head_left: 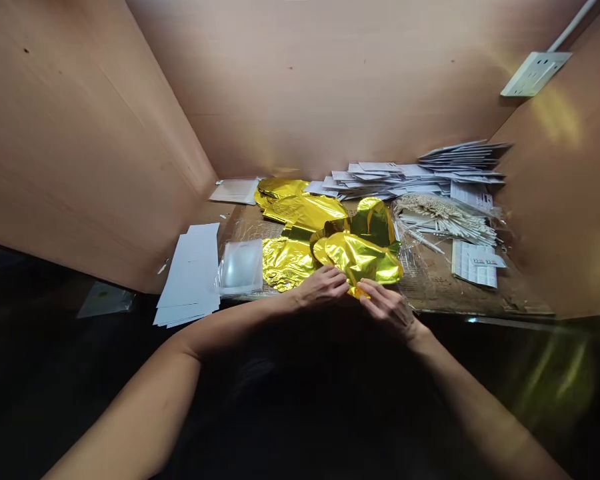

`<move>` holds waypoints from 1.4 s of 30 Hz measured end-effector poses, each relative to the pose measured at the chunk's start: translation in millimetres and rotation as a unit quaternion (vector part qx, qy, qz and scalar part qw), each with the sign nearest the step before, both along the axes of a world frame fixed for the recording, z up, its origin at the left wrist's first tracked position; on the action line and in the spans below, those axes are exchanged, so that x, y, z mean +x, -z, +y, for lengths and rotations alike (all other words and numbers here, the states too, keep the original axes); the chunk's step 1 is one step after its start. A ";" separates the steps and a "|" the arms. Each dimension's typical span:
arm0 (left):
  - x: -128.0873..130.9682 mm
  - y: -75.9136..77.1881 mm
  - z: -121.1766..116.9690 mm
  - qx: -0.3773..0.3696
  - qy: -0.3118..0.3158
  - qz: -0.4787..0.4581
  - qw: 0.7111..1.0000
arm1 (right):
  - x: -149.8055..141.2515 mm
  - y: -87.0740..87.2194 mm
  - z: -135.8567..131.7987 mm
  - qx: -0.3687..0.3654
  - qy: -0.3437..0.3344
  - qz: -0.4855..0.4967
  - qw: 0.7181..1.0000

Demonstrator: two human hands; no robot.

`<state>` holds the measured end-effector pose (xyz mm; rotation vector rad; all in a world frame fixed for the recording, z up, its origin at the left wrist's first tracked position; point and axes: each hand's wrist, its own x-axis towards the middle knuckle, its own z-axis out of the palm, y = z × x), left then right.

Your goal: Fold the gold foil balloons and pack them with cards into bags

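The fingers (338, 284) of the left hand (323, 287) and those of the right hand (386, 309) are closed in a pinch on the lower edge of a crumpled, shiny gold foil balloon (359, 253), the two hands close together. The balloon is held up just above the near edge of the worktop, its folds rising in front of the person, and the work in hand is handling this one piece at its edge.

Just beside it lie more flat gold foil balloons (286, 263), overlapping on a clear plastic sheet (250, 228) spread over brown cardboard (433, 287). To the right are a bundle of thin white sticks (447, 223) and a white printed card sheet (475, 263); behind are stacked white printed cards (410, 177). To the left sit a clear plastic packet (241, 267) and a pile of plain white sheets (189, 275). Light wood panels (290, 80) enclose the worktop, with a white wall socket (534, 73) at upper right.
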<state>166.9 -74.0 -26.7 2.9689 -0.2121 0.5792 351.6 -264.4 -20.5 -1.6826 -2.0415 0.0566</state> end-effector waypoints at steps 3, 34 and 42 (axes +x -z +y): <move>-14.0 22.1 -5.4 -0.047 0.064 0.028 0.996 | -19.7 35.2 -15.3 0.003 0.039 0.068 0.997; 3.3 -17.4 49.2 -0.328 -0.213 0.110 0.914 | 48.4 -30.2 88.0 -0.304 0.137 0.156 0.930; -29.5 20.2 -42.2 -0.780 -0.190 0.048 0.594 | 2.1 0.5 46.9 -0.309 0.148 0.427 0.837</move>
